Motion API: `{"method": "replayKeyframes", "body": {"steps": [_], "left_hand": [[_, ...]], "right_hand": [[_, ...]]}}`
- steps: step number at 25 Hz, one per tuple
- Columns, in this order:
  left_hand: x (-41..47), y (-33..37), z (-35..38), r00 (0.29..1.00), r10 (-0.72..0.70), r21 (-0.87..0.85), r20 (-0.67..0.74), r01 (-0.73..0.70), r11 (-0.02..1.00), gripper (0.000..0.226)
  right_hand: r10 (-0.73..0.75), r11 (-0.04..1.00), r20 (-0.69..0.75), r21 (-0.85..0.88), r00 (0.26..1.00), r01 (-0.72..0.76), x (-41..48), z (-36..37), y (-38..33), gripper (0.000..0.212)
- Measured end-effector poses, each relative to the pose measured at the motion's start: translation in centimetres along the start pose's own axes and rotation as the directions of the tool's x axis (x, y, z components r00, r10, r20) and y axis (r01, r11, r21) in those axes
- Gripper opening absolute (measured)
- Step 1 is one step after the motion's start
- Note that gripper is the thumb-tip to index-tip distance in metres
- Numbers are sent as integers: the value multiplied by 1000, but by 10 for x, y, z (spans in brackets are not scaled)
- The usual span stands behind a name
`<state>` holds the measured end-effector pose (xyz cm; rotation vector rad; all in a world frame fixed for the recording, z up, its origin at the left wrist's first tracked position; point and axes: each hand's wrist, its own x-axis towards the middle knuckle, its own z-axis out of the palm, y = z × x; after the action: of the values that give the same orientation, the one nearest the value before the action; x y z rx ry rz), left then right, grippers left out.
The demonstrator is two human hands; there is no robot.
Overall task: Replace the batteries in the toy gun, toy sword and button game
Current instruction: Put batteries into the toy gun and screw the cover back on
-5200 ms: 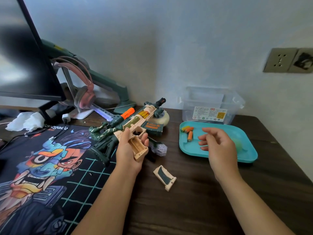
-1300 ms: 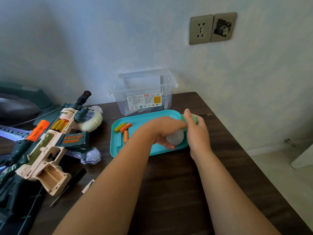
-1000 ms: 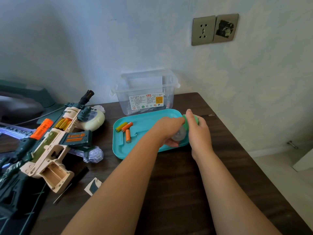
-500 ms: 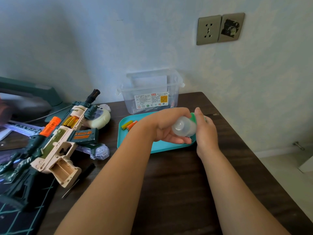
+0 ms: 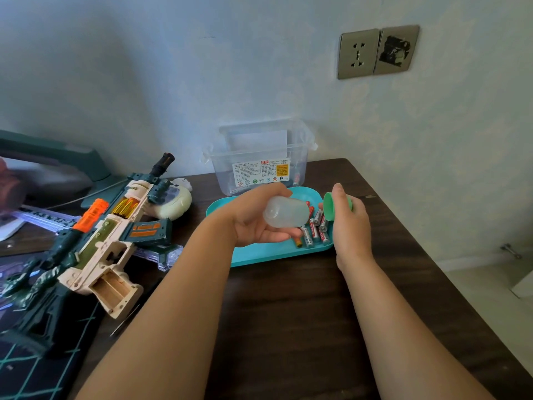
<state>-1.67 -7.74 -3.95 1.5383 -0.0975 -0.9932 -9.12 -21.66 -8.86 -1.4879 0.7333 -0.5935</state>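
My left hand (image 5: pixel 253 220) holds a translucent plastic jar (image 5: pixel 285 212) tipped on its side over the teal tray (image 5: pixel 259 251). My right hand (image 5: pixel 350 223) grips the jar's green lid (image 5: pixel 330 209) just to the right. Several silver and red batteries (image 5: pixel 313 230) lie on the tray below the jar's mouth. The beige and green toy gun (image 5: pixel 95 243) lies at left with its battery compartment (image 5: pixel 111 287) open. The clear toy sword (image 5: pixel 157 252) sticks out from under it. The cream button game (image 5: pixel 176 197) rests behind the gun.
A clear plastic box (image 5: pixel 261 158) stands against the wall behind the tray. A thin black screwdriver (image 5: pixel 135 307) lies by the gun's grip. A printed desk mat (image 5: pixel 34 368) covers the left front. The dark wooden desk (image 5: pixel 294 313) ends at right, with floor beyond.
My right hand pulled the green lid off the jar. My left hand tipped the jar and batteries spilled onto the tray. Earlier my left hand had held the gun.
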Motion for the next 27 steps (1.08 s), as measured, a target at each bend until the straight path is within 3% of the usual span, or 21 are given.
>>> {"method": "replayKeyframes", "body": {"steps": [5,10,14,17,24,27], "left_hand": [[2,-3,-11,1000,10,-44,4,-10,999,48],[-1,-8,-23,999,28,-123,19,-26,992,48],[2,-23,-30,973,171,-173,156,-143,974,74],[7,-32,-36,948,248,-255,199,-194,947,85],[3,-36,-39,966,242,-289,96,-205,935,64],[2,-26,-42,945,292,-187,-145,-316,930,54]], "right_hand": [[-310,947,-70,-107,948,302,-9,0,-8,35],[-272,962,-21,-45,962,271,-11,0,-11,34],[-262,965,219,68,940,253,-17,4,-14,31],[-285,959,315,91,905,270,-22,10,-15,31],[-234,972,429,106,873,208,-25,12,-16,38],[-142,990,359,32,922,141,-8,24,-22,41]]}}
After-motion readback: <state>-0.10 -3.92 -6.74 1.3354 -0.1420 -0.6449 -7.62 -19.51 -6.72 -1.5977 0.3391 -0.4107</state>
